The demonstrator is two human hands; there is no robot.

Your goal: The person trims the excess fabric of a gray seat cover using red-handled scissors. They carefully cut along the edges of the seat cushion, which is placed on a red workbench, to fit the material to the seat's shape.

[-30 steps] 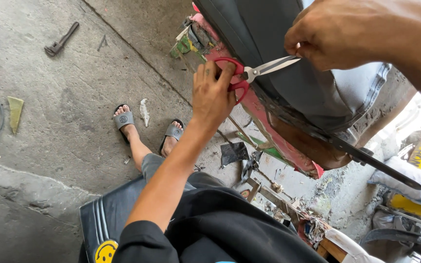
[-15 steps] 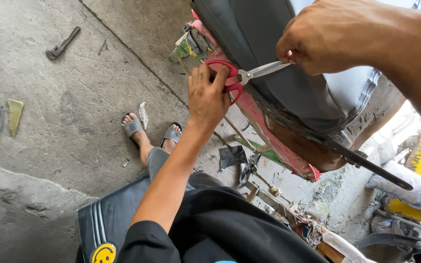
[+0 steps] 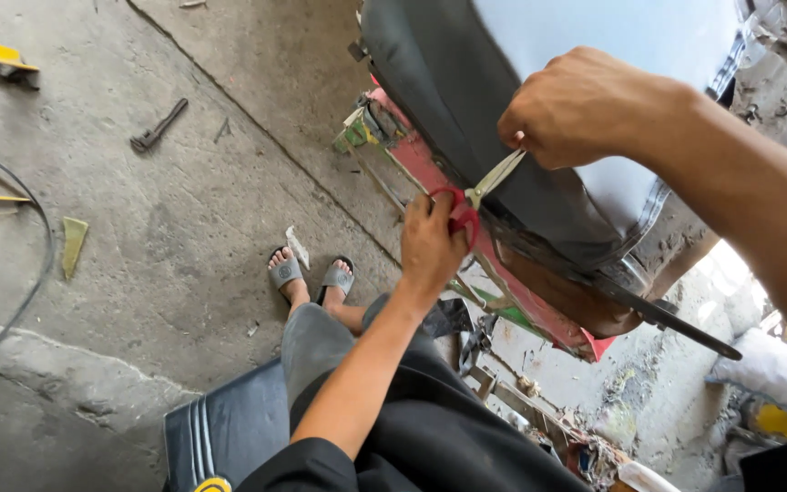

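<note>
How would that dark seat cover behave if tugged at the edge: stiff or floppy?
Probably pliable: the dark seat cover curves smoothly over the seat. Likely taut, since the right hand pinches its edge beside the red-handled scissors. Its smooth surface may be slippery.

Red plastic-handled scissors [image 3: 466,205] with bright metal blades meet the seat's [image 3: 466,118] matt black vinyl-like cover, above rough, cracked grey concrete floor [image 3: 184,237] where a dull metal wrench [image 3: 158,126] lies.

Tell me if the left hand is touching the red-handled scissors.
Touching: the head view shows the left hand with fingers through the red handles of the scissors.
</note>
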